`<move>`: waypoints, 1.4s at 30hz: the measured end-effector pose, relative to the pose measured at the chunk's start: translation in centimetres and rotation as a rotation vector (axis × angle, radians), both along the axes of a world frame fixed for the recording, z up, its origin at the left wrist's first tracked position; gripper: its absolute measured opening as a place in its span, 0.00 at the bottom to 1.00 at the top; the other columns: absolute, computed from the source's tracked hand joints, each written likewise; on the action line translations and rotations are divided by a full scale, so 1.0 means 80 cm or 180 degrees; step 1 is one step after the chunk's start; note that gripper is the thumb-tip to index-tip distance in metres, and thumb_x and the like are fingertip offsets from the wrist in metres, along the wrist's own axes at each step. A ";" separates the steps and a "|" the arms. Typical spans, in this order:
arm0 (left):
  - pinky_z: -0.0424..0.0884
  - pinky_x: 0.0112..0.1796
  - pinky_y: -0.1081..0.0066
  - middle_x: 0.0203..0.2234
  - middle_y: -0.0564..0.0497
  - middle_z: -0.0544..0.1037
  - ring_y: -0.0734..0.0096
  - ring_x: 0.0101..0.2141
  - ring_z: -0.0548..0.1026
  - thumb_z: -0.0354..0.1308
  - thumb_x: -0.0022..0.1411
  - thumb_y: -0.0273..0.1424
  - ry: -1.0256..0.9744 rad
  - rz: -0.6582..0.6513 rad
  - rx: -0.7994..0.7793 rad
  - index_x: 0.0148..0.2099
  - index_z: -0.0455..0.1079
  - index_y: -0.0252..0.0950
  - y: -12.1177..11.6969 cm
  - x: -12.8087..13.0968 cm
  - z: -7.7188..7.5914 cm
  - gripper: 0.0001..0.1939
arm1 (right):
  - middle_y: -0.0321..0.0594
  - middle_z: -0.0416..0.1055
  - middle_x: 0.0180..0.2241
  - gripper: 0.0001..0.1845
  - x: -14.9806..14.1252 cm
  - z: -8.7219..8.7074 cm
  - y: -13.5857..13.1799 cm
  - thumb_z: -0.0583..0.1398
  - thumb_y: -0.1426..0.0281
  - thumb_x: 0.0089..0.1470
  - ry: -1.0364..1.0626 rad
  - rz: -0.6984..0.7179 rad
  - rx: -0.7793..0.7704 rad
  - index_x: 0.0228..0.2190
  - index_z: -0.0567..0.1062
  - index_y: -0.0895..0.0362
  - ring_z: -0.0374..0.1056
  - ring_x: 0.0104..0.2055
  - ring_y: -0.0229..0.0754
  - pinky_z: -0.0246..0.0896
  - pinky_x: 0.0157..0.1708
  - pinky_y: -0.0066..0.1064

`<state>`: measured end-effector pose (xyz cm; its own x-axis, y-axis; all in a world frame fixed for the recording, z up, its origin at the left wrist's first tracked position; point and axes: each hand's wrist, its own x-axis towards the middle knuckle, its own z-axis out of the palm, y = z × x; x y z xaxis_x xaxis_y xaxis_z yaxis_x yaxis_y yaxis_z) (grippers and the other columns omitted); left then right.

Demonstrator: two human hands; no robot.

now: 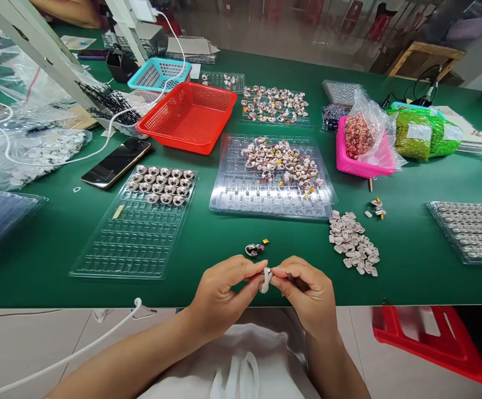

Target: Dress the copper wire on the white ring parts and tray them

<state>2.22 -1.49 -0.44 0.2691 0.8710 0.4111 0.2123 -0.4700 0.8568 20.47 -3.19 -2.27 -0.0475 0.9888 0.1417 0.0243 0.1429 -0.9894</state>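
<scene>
Near the table's front edge, my left hand [228,291] pinches a small beige curved plastic housing [266,280] between thumb and fingertips. My right hand [307,291] is closed at the housing's other side, its fingertips against it. A dark sliver shows among the right fingers; I cannot make out what it is. Just beyond my hands lies a loose curved part with fine wires and a yellow tab [257,247]. To the right, a pile of small beige caps [353,242] rests on the green table. Stacked clear trays [241,202] ahead carry a heap of similar wired parts [280,160].
At the left, a clear compartment tray [130,244] holds several housings in its far rows, near a black phone [116,162]. A red basket [191,119] stands behind. A pink basket [365,160] with bagged copper-coloured parts and a filled tray [473,227] are at right.
</scene>
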 end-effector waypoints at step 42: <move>0.75 0.34 0.73 0.28 0.46 0.82 0.70 0.30 0.78 0.58 0.65 0.19 -0.0077 -0.0223 -0.0525 0.51 0.79 0.31 -0.010 -0.001 -0.005 0.15 | 0.37 0.72 0.34 0.05 0.015 0.003 0.003 0.63 0.72 0.60 -0.0449 0.0601 -0.0324 0.38 0.79 0.51 0.67 0.32 0.37 0.62 0.29 0.27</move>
